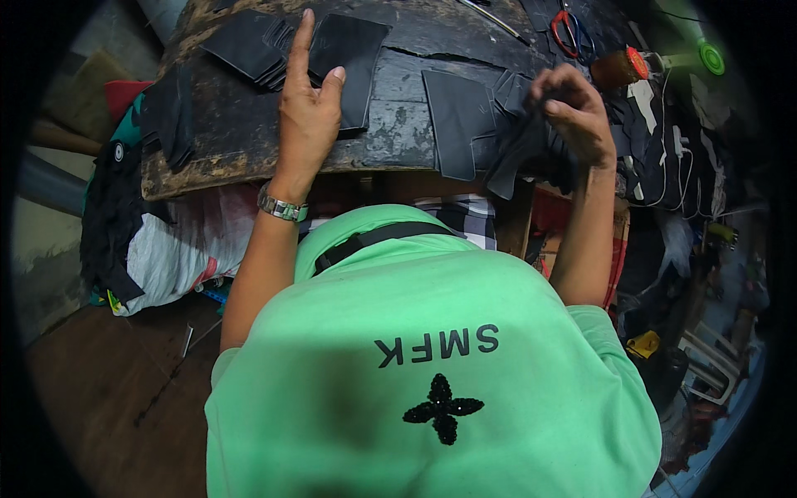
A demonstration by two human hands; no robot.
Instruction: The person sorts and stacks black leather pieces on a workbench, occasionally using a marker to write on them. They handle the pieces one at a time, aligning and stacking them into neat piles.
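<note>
1. Black leather pieces point(336, 62) lie stacked on the worn counter point(232, 141); left hand point(307, 108) rests on them, grip wide, fingers spread.
2. Right hand point(573, 112) pinches a dark scrap point(523, 153), its shape hard to make out.
3. Red-handled scissors point(569, 33) sit at the far edge, partly cut off.

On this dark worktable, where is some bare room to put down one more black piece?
The worktable is bare along its front edge between the left hand and the flat black panel. Another bare strip lies behind that panel, toward the red-handled scissors. It is crowded under the left hand, on the stack of black pieces, and around the right hand, which grips black material.
</note>
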